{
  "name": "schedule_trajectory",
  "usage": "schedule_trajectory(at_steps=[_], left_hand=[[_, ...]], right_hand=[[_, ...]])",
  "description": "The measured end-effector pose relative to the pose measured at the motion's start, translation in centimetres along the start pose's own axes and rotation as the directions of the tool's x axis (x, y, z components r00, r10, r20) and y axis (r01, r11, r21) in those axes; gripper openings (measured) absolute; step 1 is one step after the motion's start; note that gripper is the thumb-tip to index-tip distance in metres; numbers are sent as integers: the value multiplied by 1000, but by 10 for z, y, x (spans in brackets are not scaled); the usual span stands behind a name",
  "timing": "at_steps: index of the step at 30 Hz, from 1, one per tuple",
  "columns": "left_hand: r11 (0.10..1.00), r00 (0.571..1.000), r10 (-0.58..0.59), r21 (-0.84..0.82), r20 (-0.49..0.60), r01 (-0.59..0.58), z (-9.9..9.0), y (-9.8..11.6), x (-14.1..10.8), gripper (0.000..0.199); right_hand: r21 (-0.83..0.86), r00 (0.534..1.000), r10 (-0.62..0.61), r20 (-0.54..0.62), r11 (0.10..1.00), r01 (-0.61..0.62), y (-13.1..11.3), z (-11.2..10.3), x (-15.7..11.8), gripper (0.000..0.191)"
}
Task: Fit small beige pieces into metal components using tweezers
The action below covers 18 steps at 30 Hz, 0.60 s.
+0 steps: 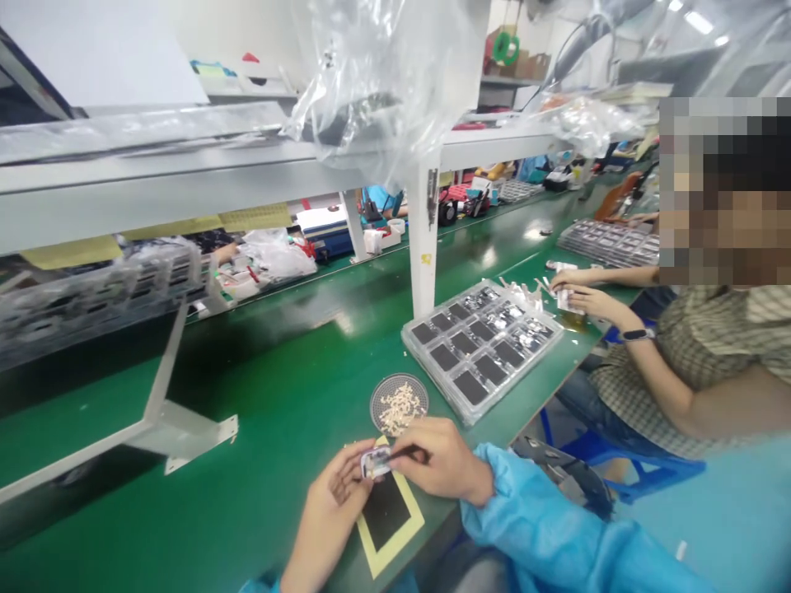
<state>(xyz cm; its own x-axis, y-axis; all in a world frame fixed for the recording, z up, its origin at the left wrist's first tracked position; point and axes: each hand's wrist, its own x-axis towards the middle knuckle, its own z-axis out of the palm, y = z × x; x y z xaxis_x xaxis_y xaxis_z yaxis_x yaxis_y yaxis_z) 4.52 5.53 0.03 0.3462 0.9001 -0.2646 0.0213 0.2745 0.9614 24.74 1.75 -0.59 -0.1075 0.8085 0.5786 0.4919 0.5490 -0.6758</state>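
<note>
My left hand holds a small silvery rectangular part between its fingertips, just above a black mat with a yellow border. My right hand, in a light blue sleeve, grips a thin dark tool whose tip touches the part. Right behind my hands sits a round mesh dish with a heap of tiny pale pieces. To its right lies a clear compartment tray with dark rectangular parts in its cells.
A green bench top runs left to right. A white shelf post and a slanted bracket stand on it. A person in a checked shirt works at the right. More trays lie farther back.
</note>
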Motion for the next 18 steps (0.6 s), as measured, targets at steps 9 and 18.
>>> schedule_trajectory(at_steps=[9, 18], left_hand=[[990, 996, -53, 126, -75, 62, -18, -5, 7, 82], [973, 999, -22, 229, -28, 28, -25, -8, 18, 65]], right_hand=[[-575, 838, 269, -475, 625, -528, 53, -177, -20, 30], [-688, 837, 486, -250, 519, -507, 115, -255, 6, 32]])
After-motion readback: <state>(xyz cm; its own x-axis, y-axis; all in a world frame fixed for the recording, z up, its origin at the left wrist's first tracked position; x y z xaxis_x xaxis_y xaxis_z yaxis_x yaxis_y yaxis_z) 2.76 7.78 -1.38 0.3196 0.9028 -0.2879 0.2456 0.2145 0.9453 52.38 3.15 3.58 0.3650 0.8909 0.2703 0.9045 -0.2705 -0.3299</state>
